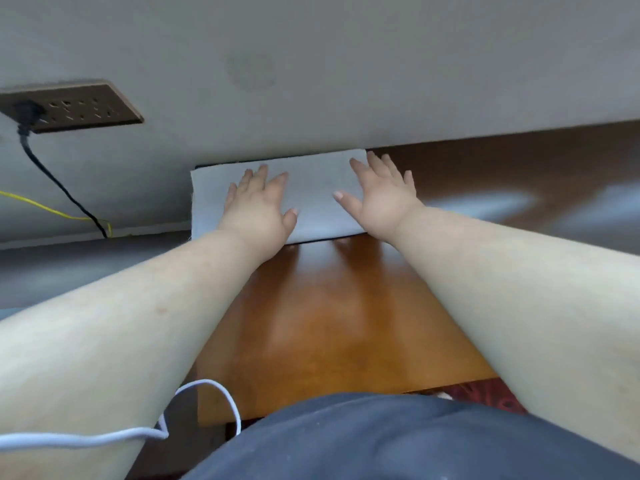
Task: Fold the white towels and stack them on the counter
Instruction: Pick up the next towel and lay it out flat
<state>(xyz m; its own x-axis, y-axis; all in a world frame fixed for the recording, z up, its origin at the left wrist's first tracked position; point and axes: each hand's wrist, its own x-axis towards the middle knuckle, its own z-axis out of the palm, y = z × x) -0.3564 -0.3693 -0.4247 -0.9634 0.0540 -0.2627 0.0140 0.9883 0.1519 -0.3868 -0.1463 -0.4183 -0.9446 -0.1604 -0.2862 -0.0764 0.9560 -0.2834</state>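
Observation:
A folded white towel [311, 192] lies flat at the far edge of the glossy wooden counter [332, 317], against the grey wall. My left hand [258, 209] rests palm down on the towel's left half, fingers spread. On the towel's right end my right hand [379, 199] also lies flat with the fingers apart, reaching just past the right edge. Neither hand grips the cloth. Whether more towels lie underneath cannot be told.
A brown wall socket panel [74, 105] with a black plug and cable [52, 174] sits at the upper left, beside a thin yellow wire [45, 209]. A white cable [138, 431] crosses my left forearm near the bottom. The counter continues to the right.

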